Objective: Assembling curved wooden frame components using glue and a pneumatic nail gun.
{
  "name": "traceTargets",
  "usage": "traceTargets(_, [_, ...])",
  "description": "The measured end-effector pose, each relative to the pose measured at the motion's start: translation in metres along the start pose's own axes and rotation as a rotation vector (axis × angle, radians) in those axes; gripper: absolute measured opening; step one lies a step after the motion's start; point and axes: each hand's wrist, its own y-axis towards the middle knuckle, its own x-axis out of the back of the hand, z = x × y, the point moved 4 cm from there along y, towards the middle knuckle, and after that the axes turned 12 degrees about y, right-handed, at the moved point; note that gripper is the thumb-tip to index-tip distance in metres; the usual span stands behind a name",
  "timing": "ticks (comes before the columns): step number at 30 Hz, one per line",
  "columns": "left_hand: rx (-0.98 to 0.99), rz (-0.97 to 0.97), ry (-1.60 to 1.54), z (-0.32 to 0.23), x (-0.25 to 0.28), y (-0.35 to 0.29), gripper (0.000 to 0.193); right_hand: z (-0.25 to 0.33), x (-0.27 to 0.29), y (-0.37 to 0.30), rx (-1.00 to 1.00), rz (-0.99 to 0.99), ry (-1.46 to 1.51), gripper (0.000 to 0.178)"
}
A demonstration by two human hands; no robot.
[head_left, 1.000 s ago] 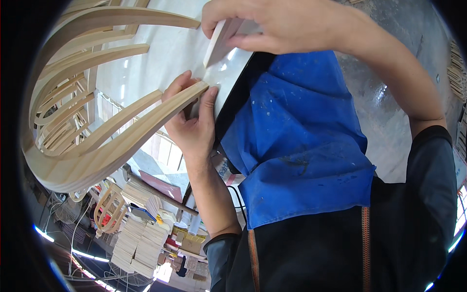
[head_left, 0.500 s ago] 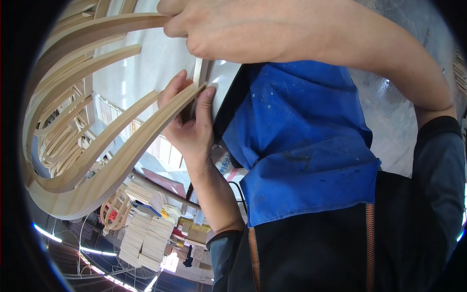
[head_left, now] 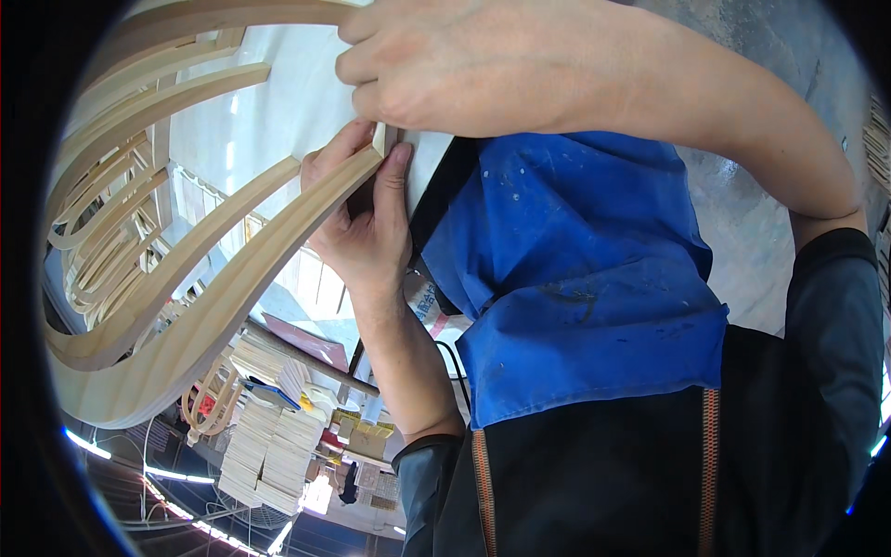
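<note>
Head view: left hand (head_left: 364, 223) grips the end of a curved wooden strip (head_left: 232, 288), fingers wrapped, thumb along its edge; right hand (head_left: 464, 65) at 12 o'clock, fingers curled onto the strip's tip; blue apron (head_left: 575, 278) at 3 o'clock; stacked wood pieces (head_left: 269, 446) at 7 o'clock.

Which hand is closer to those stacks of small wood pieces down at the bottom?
Left. The left hand grips the end of the curved wooden strip, directly above the stacks of wood pieces. The right hand presses on the strip's tip higher up, farther away.
</note>
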Motion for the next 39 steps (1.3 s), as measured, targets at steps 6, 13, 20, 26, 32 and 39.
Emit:
traceTargets(6, [0.02,-0.028,-0.047,-0.003,-0.003,0.0,0.04,-0.006,-0.01,0.0,0.003,-0.02,0.069,0.017])
traceTargets(13, [-0.011,-0.028,-0.051,0.0,-0.002,0.001,0.038,-0.009,-0.015,-0.004,0.062,-0.137,0.187,0.017])
traceTargets(20, [-0.009,-0.021,-0.067,0.001,-0.001,-0.001,0.037,-0.017,-0.026,-0.003,0.181,-0.251,0.213,0.016])
traceTargets(26, [0.001,0.007,-0.079,-0.002,-0.002,0.0,0.037,-0.021,-0.039,-0.007,0.183,-0.388,0.235,0.014])
traceTargets(32, [-0.023,0.014,-0.079,0.001,0.0,-0.001,0.042,-0.017,-0.037,-0.014,0.165,-0.397,0.311,0.013])
traceTargets(39, [-0.023,0.04,-0.145,0.002,0.002,0.001,0.044,-0.026,-0.047,-0.011,0.224,-0.516,0.352,0.013])
